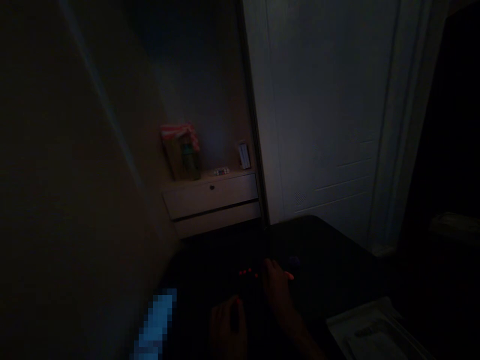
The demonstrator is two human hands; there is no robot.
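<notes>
The room is very dark. On a black surface (210,265), my left hand (228,325) is at the bottom centre, its fingers curled round a small dark object (235,317) with a reddish tip. My right hand (275,277) reaches farther forward, low over the surface; its fingertips fade into the dark, so what they hold, if anything, is hidden. Several small red glowing dots (245,272) lie just left of my right hand. An orange-red glowing piece (289,275) shows at its right side, and a dim purple thing (294,260) is beyond it.
A pixelated bright blue patch (157,320) is at the lower left. Pale flat packets or papers (371,330) lie lower right. Behind stand a drawer unit (232,192) bearing a red-and-white item (178,131), a green bottle (190,161) and small boxes (244,156), and a white door (322,110).
</notes>
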